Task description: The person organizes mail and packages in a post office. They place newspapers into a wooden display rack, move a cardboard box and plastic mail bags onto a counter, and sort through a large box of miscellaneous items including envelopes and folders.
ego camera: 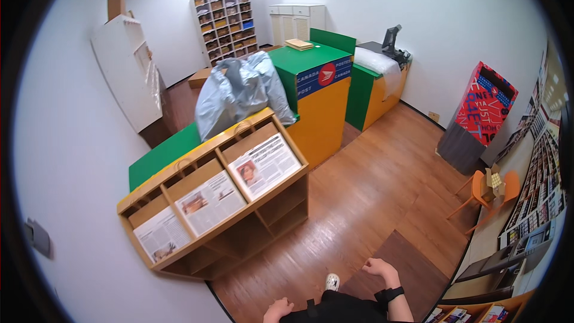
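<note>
My left hand (pixel 279 308) hangs low at the bottom edge, its fingers loosely curled and touching nothing that I can make out. Over the floor to the right is my right hand (pixel 379 267), fingers bent, with a black band on the wrist; whether it holds something small cannot be seen. Nearest in front stands a wooden display rack (pixel 251 208) with newspapers (pixel 264 166) in its three sloped sections. Behind the rack a large silver-grey plastic bag (pixel 237 89) rests on the green counter (pixel 168 157). A white shoe (pixel 332 281) shows below me.
A green and yellow counter (pixel 318 121) bears a stack of envelopes (pixel 298 44). Beyond are a monitor (pixel 391 38), bubble wrap (pixel 381 65) and pigeonhole shelving (pixel 226 22). To the right stand a red parcel mailbox (pixel 482 107) and an orange chair (pixel 479 188) with an open carton (pixel 492 184).
</note>
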`<control>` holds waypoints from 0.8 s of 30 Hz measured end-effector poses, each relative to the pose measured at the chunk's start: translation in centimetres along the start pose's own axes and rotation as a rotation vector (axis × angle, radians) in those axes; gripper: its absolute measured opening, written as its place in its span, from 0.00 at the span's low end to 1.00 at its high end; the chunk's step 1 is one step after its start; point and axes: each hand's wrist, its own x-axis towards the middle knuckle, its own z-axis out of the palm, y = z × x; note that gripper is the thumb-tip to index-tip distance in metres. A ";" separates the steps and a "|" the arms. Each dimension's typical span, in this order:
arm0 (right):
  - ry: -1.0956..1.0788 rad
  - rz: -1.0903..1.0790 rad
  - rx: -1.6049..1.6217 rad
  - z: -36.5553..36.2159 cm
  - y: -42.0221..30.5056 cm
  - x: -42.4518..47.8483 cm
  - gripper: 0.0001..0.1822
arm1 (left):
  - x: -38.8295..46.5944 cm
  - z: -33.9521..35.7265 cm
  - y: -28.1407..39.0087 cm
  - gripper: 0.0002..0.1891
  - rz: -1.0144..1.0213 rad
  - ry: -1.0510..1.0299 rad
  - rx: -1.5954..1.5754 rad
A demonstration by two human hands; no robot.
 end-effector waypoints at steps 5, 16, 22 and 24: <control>0.171 0.151 0.108 -7.1 4.7 1.2 0.18 | 6.8 -4.0 7.8 0.22 0.099 0.063 0.157; -0.057 0.326 0.208 -10.7 10.9 8.0 0.20 | 13.5 -16.0 21.7 0.17 0.138 0.139 0.159; 0.044 0.275 0.325 -16.7 8.5 16.1 0.18 | 21.7 -23.5 25.7 0.18 0.120 0.072 0.210; 0.115 0.275 0.346 -20.8 6.5 17.8 0.18 | 23.8 -26.5 27.8 0.19 0.157 0.060 0.181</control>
